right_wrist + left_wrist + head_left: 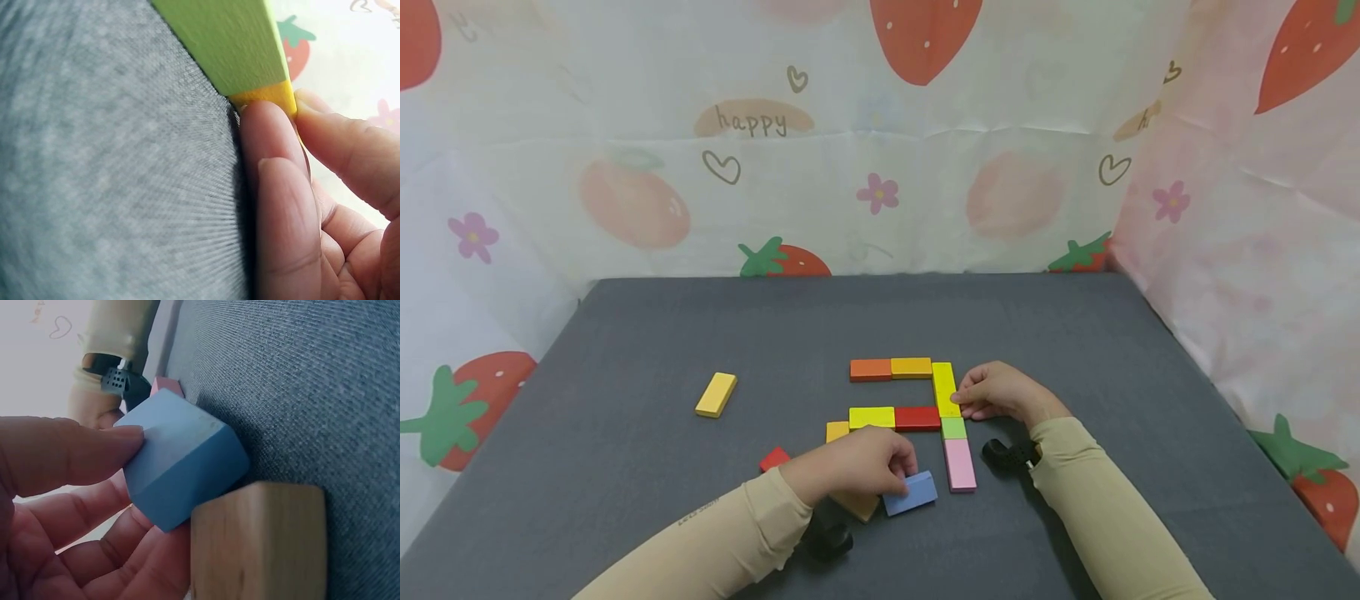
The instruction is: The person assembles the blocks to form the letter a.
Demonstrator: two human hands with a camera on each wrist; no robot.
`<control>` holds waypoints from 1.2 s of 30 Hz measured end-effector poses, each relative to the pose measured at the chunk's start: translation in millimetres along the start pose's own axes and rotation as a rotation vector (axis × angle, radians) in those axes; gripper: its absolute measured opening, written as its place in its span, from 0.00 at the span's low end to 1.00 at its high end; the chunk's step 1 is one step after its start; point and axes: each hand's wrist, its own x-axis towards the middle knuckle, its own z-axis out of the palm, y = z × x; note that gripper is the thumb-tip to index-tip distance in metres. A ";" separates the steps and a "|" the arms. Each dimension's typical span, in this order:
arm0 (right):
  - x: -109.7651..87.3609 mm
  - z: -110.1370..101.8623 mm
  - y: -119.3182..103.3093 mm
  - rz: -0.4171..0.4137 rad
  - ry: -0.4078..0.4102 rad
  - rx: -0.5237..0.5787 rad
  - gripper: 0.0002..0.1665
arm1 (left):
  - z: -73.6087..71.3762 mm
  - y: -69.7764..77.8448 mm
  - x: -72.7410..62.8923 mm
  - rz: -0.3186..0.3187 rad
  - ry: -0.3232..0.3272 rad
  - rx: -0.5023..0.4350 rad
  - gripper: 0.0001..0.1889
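My left hand [867,460] pinches a blue block [917,493] between thumb and fingers, and the block is tilted in the left wrist view. Right beside it lies a plain wooden block [259,544], partly covered by the hand in the head view. With thumb on top and fingertips along its side, my right hand [1006,392] holds an upright-running yellow block [943,379] at the right of a block outline. Below that yellow block come a green block [953,428] and a pink block [959,465], in line with it.
An orange block [870,371] and an amber block [912,367] form the outline's top row. Lower down are another yellow block [872,417] and a red block [917,418]. A red piece [773,458] shows behind the left wrist. One loose yellow-orange block [716,394] lies left on the grey table [647,333].
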 end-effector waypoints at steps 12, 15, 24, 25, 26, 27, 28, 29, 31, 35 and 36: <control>0.2 0.1 0.2 -0.002 0.005 -0.001 0.12 | 4.5 -1.1 0.4 0.015 -0.027 0.019 0.05; 0.1 0.2 0.2 -0.002 0.002 0.002 0.12 | 5.2 -1.3 0.4 0.008 -0.029 0.016 0.05; 0.4 0.7 0.8 -0.001 0.007 0.002 0.12 | 4.5 -2.0 -0.4 -0.014 -0.045 0.029 0.05; 0.6 0.8 0.9 -0.001 0.007 0.003 0.12 | 4.5 -1.9 -0.5 -0.015 -0.047 0.033 0.05; 0.7 0.8 0.9 0.000 0.007 0.003 0.12 | 4.6 -1.9 -0.5 -0.014 -0.050 0.036 0.05; 0.9 0.8 1.0 0.001 0.008 0.003 0.12 | 4.8 -2.0 -0.5 -0.013 -0.053 0.040 0.05; 1.1 0.6 1.0 0.001 0.009 0.002 0.12 | 4.9 -2.0 -0.5 -0.012 -0.056 0.043 0.04; 1.2 0.5 1.0 0.002 0.010 0.001 0.12 | 5.1 -2.0 -0.5 -0.012 -0.060 0.046 0.04; 1.4 0.5 0.9 0.005 0.012 0.000 0.12 | 5.4 -2.1 -0.4 -0.008 -0.064 0.051 0.04; 1.1 0.6 0.5 0.011 0.012 0.000 0.12 | 5.8 -2.4 0.0 0.004 -0.080 0.050 0.05; 0.9 0.6 0.5 0.011 0.013 0.000 0.12 | 5.8 -2.3 0.1 0.008 -0.085 0.049 0.06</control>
